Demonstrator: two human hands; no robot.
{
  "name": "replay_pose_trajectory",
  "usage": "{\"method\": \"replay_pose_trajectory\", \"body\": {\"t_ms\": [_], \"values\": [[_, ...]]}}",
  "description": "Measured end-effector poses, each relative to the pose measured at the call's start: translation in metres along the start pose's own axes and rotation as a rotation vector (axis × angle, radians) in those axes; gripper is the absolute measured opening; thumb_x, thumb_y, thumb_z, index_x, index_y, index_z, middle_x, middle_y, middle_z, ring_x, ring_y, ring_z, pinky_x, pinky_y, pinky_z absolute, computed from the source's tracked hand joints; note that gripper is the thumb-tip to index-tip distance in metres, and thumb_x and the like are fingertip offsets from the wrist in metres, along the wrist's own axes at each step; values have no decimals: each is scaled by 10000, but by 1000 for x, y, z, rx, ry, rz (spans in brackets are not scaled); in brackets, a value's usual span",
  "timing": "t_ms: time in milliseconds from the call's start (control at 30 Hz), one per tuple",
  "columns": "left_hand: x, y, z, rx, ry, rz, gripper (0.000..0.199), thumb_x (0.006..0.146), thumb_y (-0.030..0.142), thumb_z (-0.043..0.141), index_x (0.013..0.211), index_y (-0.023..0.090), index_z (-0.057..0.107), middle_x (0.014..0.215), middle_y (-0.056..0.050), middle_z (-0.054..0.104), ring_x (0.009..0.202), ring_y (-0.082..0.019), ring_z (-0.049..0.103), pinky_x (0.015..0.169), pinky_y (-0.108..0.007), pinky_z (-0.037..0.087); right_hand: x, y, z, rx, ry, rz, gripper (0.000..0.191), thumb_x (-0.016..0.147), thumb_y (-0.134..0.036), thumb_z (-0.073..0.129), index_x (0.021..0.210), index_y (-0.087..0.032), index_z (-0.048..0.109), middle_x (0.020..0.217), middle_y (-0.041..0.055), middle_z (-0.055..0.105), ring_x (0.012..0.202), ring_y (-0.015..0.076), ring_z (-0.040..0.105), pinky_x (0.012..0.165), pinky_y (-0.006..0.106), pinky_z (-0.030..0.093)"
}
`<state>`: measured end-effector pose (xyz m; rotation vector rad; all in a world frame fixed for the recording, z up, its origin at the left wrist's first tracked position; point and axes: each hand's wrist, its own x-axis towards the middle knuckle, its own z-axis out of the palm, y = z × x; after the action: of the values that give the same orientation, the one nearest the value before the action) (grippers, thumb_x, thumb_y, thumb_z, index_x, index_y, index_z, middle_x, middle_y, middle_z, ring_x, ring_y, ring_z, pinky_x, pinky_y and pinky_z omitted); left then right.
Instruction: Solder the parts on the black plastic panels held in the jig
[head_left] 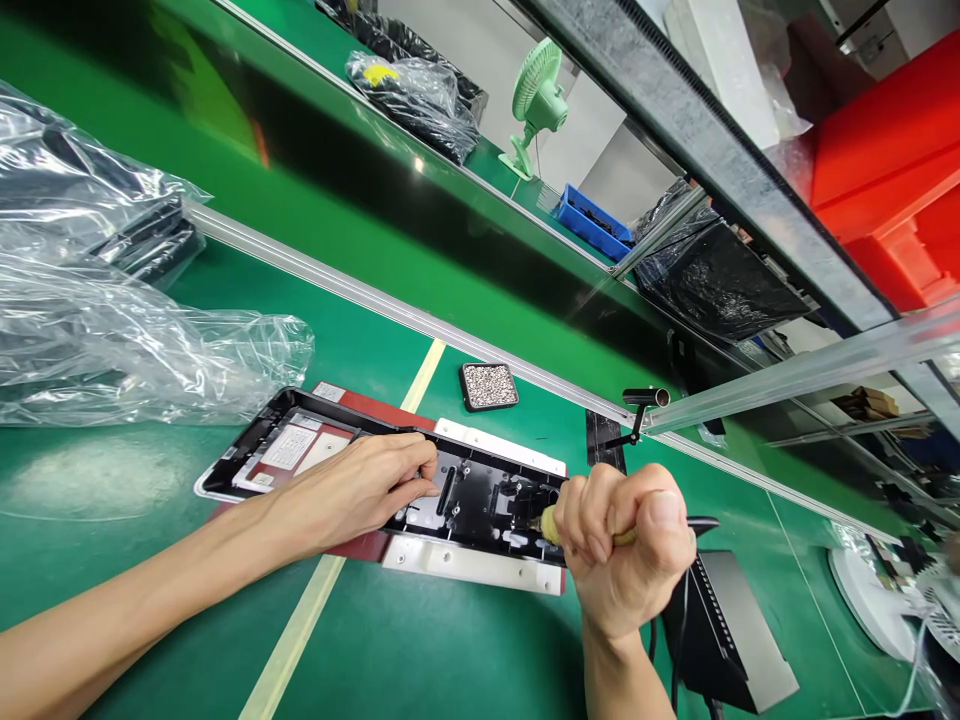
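Observation:
A long black plastic housing (478,478) lies open side up in a fixture with white side blocks (471,566) and a dark red base (367,546). My left hand (379,482) rests over the middle of the housing, thumb and fingers curled close together. Anything between those fingertips is hidden. At the right end, my right hand (626,545) is wrapped around a yellow-handled screwdriver (551,525), its front end pointing down into the housing. The tip cannot be made out. A dark end of the tool sticks out behind the fist.
A small black tray of screws (489,386) sits behind the fixture. Clear plastic bags (142,340) lie at left. A black box with cables (731,630) stands at right, near a metal post holder (645,398). A metal rail (405,312) runs behind.

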<state>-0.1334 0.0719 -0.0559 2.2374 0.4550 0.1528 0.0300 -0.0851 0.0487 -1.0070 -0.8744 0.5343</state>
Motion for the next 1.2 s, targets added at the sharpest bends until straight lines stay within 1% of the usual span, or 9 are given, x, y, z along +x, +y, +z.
{"method": "replay_pose_trajectory", "body": {"t_ms": [233, 367, 500, 700, 967, 1200], "values": [[0, 1, 0, -7, -25, -17, 262, 1030, 440, 494, 877, 228, 520, 851, 27, 581, 695, -137, 500, 663, -277, 336, 0, 1, 1, 1, -9, -33, 368, 1008, -303, 444, 655, -201, 444, 474, -70, 305, 378, 59, 262, 363, 167, 259], [0, 1, -1, -12, -35, -29, 253, 1029, 432, 494, 882, 227, 521, 860, 27, 581, 702, -137, 501, 668, -276, 334, 0, 1, 0, 2, -4, -22, 367, 1005, -317, 452, 657, -201, 437, 475, -70, 303, 382, 61, 265, 364, 167, 266], [0, 0, -1, -9, -35, -38, 258, 1027, 435, 501, 878, 226, 527, 871, 27, 585, 700, -134, 501, 671, -274, 336, -1, 1, -1, 6, -3, -7, 371, 1001, -331, 471, 657, -197, 434, 474, -71, 308, 386, 58, 273, 371, 167, 278], [0, 0, 0, -9, -35, -32, 263, 1031, 431, 494, 871, 223, 519, 870, 28, 585, 703, -133, 503, 669, -273, 334, -2, 1, -1, 8, 7, -21, 367, 1008, -322, 454, 663, -199, 435, 479, -69, 310, 384, 58, 265, 368, 170, 268], [2, 1, -1, -13, -36, -35, 252, 1028, 416, 506, 868, 222, 522, 872, 29, 588, 709, -132, 507, 675, -270, 338, -2, 0, -4, 6, -23, 5, 358, 1006, -333, 444, 671, -205, 446, 485, -68, 320, 397, 65, 280, 385, 175, 285], [0, -1, 0, -7, -29, -22, 257, 1030, 419, 501, 867, 222, 522, 864, 26, 592, 700, -134, 508, 664, -270, 337, -2, 2, -3, 12, -10, -20, 358, 1005, -322, 443, 667, -203, 446, 479, -69, 315, 388, 64, 271, 378, 174, 272]]}}
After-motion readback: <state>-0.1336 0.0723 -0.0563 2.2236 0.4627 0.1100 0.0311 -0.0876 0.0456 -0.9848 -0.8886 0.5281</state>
